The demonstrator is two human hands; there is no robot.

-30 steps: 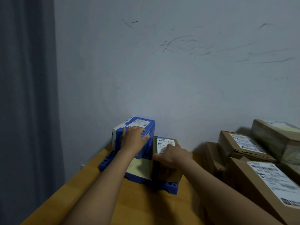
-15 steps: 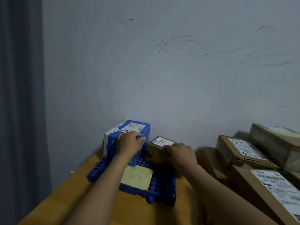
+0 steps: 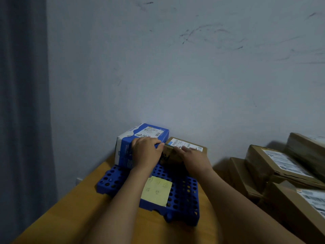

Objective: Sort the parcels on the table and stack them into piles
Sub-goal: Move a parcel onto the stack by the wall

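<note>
1. Parcels crowd the far end of the wooden table (image 3: 70, 213) in front of us, under a scuffed grey wall (image 3: 175, 76) with a grey curtain (image 3: 22, 103) at our left.
2. We see the biggest group, a pile of brown parcels (image 3: 281, 173) with white labels, at our right. They are stacked in overlapping layers, well apart from both hands.
3. We find a blue pallet (image 3: 116, 180), pierced with round holes, lying flat on the table near the wall. Our forearms reach over its near edge.
4. On the pallet's far left corner stands the blue parcel (image 3: 125, 148), blue and white with its label up, right under our left hand.
5. Just beside it to the right sits the small brown parcel (image 3: 186, 143), lower than its blue neighbour, label up, under our right hand. We cannot tell whether the two parcels touch.
6. Our left hand (image 3: 146, 152) lies against the near face of the blue parcel. Its fingers bend over the top front edge and its thumb stretches toward the brown one, so it grips that box.
7. Our right hand (image 3: 192, 157) covers the near top edge of the small brown parcel, fingers curled over the label. We cannot see the thumb.
8. A yellow note (image 3: 157, 191) with faint writing lies flat on the pallet between our two forearms.
</note>
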